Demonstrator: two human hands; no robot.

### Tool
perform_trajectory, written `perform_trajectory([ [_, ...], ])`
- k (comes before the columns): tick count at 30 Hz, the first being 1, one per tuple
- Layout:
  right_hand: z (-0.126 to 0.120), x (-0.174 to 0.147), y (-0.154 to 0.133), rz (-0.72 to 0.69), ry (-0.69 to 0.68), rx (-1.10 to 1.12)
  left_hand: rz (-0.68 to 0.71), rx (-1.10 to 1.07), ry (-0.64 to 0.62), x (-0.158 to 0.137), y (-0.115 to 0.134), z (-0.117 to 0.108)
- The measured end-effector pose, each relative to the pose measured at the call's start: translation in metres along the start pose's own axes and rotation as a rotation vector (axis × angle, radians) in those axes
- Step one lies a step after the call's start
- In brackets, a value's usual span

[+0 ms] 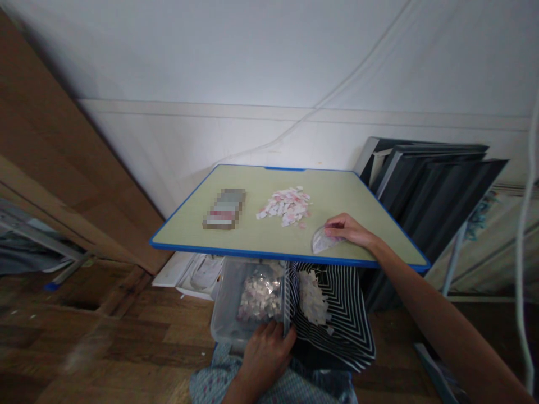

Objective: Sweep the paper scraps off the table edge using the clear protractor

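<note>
My right hand (pixel 347 229) is closed on a small clear plastic bag (pixel 320 242) at the front right of the yellow-green tabletop (pixel 256 238); whitish, pinkish stuff shows through it. Behind it lies a loose heap of small white and pink flakes (pixel 288 205). Below the table, my left hand (pixel 268 350) has its fingers curled over the near rim of a clear plastic bin (pixel 229 308), thumb toward the right corner. Inside that bin sits a shiny heap of bagged flakes (pixel 261 294). Right of the bin, pale flakes (pixel 312 297) rest on a black-and-white striped cloth (pixel 347 314).
A blurred-out block (pixel 225 209) is on the table's left side. Dark flat panels (pixel 425 179) lean against the wall at right. Cardboard (pixel 80 151) rises at left. A white cable (pixel 524 252) hangs at far right. White papers (pixel 197 275) are below the table.
</note>
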State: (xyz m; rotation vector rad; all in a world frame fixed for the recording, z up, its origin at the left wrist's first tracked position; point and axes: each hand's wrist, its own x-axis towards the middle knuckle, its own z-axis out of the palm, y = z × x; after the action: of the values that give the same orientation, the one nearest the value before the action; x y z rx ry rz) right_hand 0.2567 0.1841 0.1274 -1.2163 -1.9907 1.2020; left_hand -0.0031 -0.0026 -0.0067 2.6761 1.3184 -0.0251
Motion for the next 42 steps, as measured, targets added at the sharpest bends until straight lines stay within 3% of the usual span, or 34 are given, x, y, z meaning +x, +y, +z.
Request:
perform_trajectory([
  [15, 0.011, 0.018, 0.004, -0.086, 0.165, -0.088, -0.008, 0.007, -0.020, 0.001, 0.000, -0.002],
  [25, 0.007, 0.012, 0.009, -0.107, 0.456, -0.153, -0.005, -0.004, -0.006, 0.001, 0.000, 0.000],
  [42, 0.032, 0.019, -0.002, -0.287, 0.230, -0.259, -0.003, 0.004, -0.016, 0.001, 0.000, -0.001],
])
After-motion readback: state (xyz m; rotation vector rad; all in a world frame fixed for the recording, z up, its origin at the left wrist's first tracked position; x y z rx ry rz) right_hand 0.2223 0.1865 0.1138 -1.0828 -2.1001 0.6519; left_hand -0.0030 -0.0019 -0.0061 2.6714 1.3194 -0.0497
